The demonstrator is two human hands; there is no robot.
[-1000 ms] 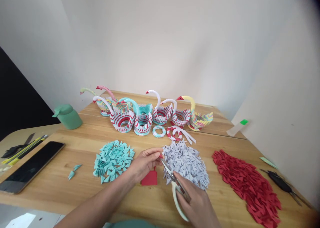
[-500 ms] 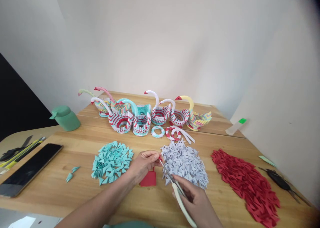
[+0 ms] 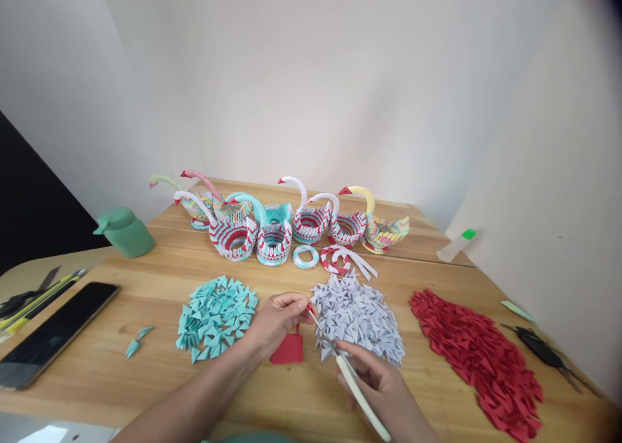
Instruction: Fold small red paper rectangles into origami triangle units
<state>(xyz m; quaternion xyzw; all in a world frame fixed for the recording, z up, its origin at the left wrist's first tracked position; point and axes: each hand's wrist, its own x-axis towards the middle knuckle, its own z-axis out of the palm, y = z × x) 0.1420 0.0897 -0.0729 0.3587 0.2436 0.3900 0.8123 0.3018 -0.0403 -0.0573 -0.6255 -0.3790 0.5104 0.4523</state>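
- Your left hand [image 3: 276, 320] sits at the middle of the tabletop [image 3: 146, 378], fingertips pinched on a small red paper piece [image 3: 309, 309] at its 3 o'clock edge.
- Your right hand [image 3: 383, 391] is down at 5 o'clock from the left one, closed around the pale handles of the scissors [image 3: 347, 375].
- The scissor blades run up toward 11 o'clock from your right hand, their tips right at the pinched red piece; you cannot tell whether they touch it.
- A red paper square [image 3: 287, 350] lies flat on the tabletop just under your left hand, at its 5 o'clock.
- A teal pile of folded triangles [image 3: 214, 317] lies at 9 o'clock of your left hand, and a white pile [image 3: 357, 317] at 3 o'clock, under the blades.
- A red pile [image 3: 479, 359] spreads well out at 3 o'clock of your right hand.
- A row of paper swans [image 3: 291, 223] stands at 12 o'clock, beyond both hands.
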